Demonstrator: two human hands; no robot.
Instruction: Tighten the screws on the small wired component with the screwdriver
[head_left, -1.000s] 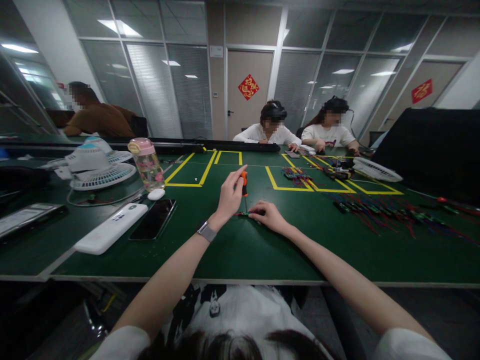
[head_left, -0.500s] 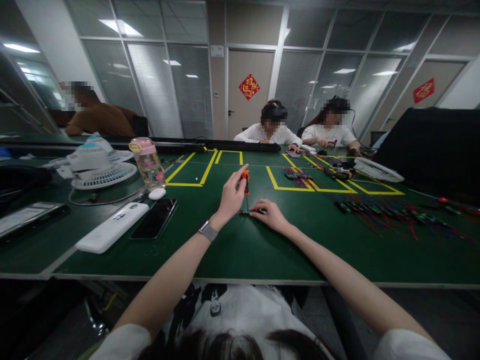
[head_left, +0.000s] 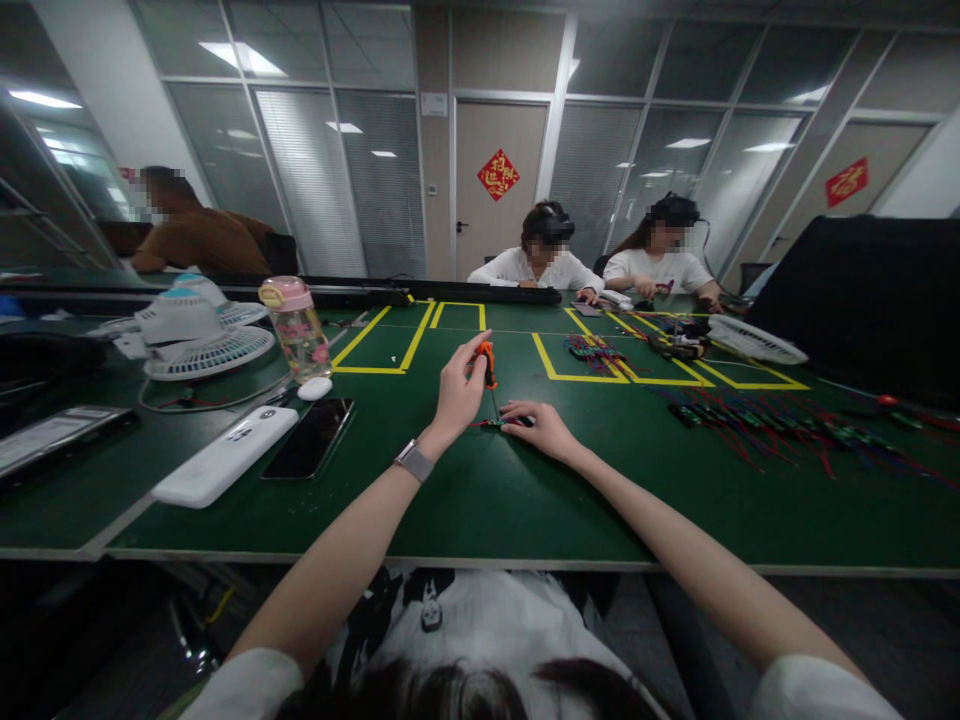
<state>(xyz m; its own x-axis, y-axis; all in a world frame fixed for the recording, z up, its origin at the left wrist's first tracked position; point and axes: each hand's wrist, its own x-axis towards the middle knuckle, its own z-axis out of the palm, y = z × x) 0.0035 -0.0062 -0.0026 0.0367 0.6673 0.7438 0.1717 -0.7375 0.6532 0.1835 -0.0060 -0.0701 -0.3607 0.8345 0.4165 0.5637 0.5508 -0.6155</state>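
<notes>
In the head view, my left hand grips the orange and black handle of a screwdriver, with the index finger stretched up along its top. The screwdriver leans a little to the left at the top, and its thin shaft runs down to a small green circuit board on the table. My right hand rests on the table, its fingers closed on the right end of that board. Thin wires show at the board's ends. Whether the tip sits in a screw is too small to tell.
On the green table lie a black phone, a white power bank, a bottle and fans at left. Wired boards lie at right, more by yellow tape. Two people sit across, another far left.
The screwdriver's handle has tipped slightly to the left along with my left hand. A red wire now shows at the board's left end. My right hand stays in nearly the same place.
</notes>
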